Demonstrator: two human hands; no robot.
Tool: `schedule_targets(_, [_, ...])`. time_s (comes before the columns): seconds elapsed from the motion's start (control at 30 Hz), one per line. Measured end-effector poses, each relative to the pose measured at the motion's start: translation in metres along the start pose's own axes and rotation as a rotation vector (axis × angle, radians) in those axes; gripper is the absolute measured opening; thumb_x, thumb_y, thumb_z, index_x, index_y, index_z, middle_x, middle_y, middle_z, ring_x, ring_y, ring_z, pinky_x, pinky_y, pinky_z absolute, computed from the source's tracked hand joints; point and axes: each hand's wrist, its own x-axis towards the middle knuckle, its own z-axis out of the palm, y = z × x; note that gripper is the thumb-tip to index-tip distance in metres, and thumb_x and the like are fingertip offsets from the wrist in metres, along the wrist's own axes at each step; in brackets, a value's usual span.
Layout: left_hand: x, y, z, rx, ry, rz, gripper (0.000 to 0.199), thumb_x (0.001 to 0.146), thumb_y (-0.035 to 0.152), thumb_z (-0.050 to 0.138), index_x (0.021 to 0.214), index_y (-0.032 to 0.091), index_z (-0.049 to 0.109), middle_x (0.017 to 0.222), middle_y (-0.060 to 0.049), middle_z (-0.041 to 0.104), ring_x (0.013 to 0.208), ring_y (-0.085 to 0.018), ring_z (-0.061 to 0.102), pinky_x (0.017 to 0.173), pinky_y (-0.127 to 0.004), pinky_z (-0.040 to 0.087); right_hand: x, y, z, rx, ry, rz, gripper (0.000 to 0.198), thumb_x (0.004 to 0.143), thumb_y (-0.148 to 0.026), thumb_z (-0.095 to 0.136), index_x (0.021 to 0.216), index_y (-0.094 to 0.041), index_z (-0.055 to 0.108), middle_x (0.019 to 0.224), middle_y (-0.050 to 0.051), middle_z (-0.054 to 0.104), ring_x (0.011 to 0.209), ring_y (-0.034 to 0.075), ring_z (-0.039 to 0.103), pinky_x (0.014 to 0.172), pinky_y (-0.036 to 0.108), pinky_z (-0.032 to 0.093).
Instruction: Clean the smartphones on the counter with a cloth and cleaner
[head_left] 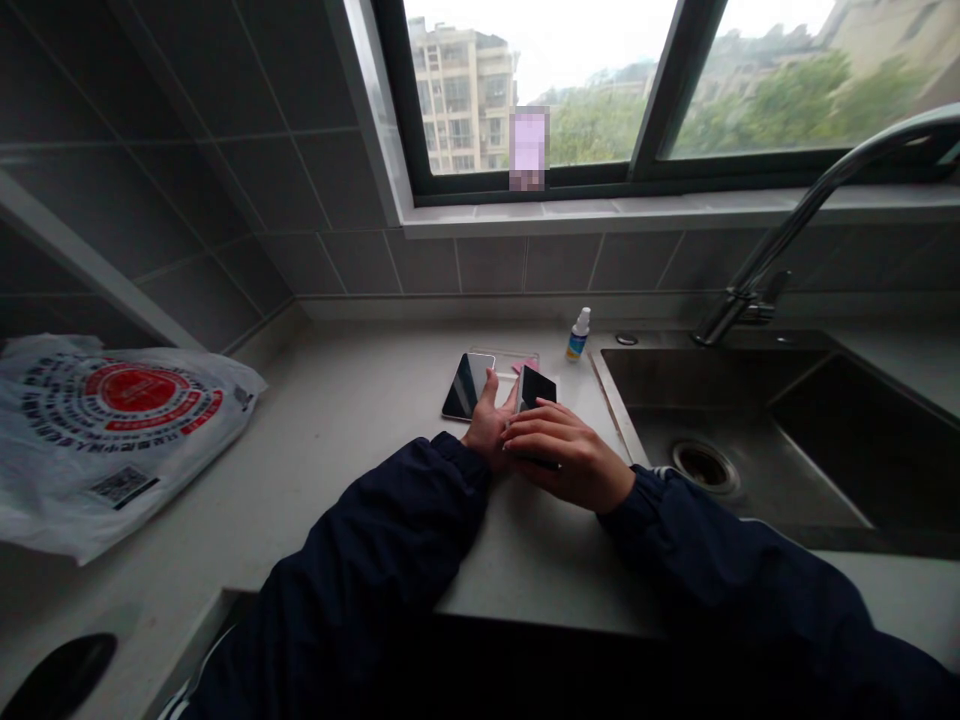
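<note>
Navy and Pale Grey, Flecked with Red and Pink

Navy sleeves (390, 520) carry white stripes. The held device (535, 388) is black with a silvery edge; the flat phone (469, 387) is black, rimmed pale. A white bottle (578, 336) wears blue and yellow near a pink scrap (526, 365). Black lettering rings a red disc on the white bag (56, 400). Light lines grid the grey tiles (285, 180).

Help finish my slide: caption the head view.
Left hand and right hand meet around a phone near a second phone, a bottle and a sink.
</note>
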Motion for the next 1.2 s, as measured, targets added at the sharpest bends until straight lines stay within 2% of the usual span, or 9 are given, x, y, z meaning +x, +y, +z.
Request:
schedule_targets(0.13, [-0.004,0.000,0.009,0.050,0.028,-0.011,0.094,0.091,0.081,0.020,0.158,0.016,0.035,0.114,-0.019,0.070,0.096,-0.030,0.074,0.087,-0.043,0.058,0.002,-0.001,0.001,0.037,0.001,-0.020,0.011,0.095,-0.019,0.066,0.103,-0.020,0.071,0.102,0.009,0.079,0.100,0.023,0.072,0.096,0.043,0.057])
schedule_targets(0.27, [-0.007,0.000,0.016,0.065,0.056,-0.022,0.090,0.093,0.079,0.020,0.156,0.019,0.038,0.111,-0.018,0.071,0.092,-0.029,0.074,0.085,-0.043,0.059,0.001,-0.001,0.004,0.072,-0.005,-0.027,0.011,0.094,-0.015,0.064,0.101,-0.021,0.071,0.100,0.008,0.078,0.100,0.022,0.070,0.090,0.042,0.059])
schedule_targets(0.4, [-0.008,-0.001,0.018,0.057,0.061,-0.013,0.086,0.094,0.077,0.023,0.154,0.019,0.041,0.110,-0.017,0.072,0.091,-0.028,0.074,0.085,-0.042,0.059,-0.001,-0.002,0.004,0.094,-0.024,-0.008,0.013,0.095,-0.013,0.062,0.099,-0.022,0.071,0.099,0.007,0.077,0.099,0.022,0.069,0.090,0.042,0.059])
schedule_targets(0.57, [-0.008,-0.002,0.020,0.059,0.065,-0.023,0.087,0.094,0.076,0.020,0.156,0.017,0.037,0.109,-0.017,0.072,0.090,-0.029,0.075,0.083,-0.042,0.059,0.000,-0.003,0.003,0.104,-0.029,0.005,0.013,0.094,-0.014,0.063,0.100,-0.022,0.071,0.100,0.007,0.076,0.098,0.022,0.068,0.089,0.043,0.058])
schedule_targets(0.8, [-0.001,-0.001,0.004,0.021,0.011,-0.024,0.091,0.091,0.080,0.030,0.154,0.015,0.041,0.118,-0.020,0.069,0.097,-0.030,0.073,0.094,-0.045,0.055,-0.003,0.003,0.003,0.076,-0.022,0.046,0.014,0.093,-0.023,0.068,0.107,-0.023,0.071,0.104,0.008,0.077,0.102,0.024,0.069,0.091,0.045,0.057])
schedule_targets(1.0, [0.003,-0.004,-0.006,0.046,-0.099,0.009,0.096,0.090,0.082,0.028,0.159,0.016,0.031,0.132,-0.022,0.063,0.116,-0.033,0.068,0.108,-0.049,0.046,-0.005,0.009,0.000,0.025,-0.040,0.114,0.015,0.095,-0.024,0.066,0.109,-0.022,0.072,0.108,0.010,0.077,0.104,0.025,0.069,0.096,0.048,0.054])
schedule_targets(1.2, [0.003,-0.005,-0.005,0.050,-0.086,0.023,0.097,0.090,0.082,0.029,0.158,0.014,0.035,0.129,-0.021,0.065,0.115,-0.031,0.068,0.107,-0.046,0.047,-0.003,0.010,-0.004,0.049,-0.028,0.103,0.016,0.095,-0.023,0.065,0.109,-0.022,0.071,0.107,0.009,0.077,0.103,0.025,0.069,0.096,0.048,0.054])
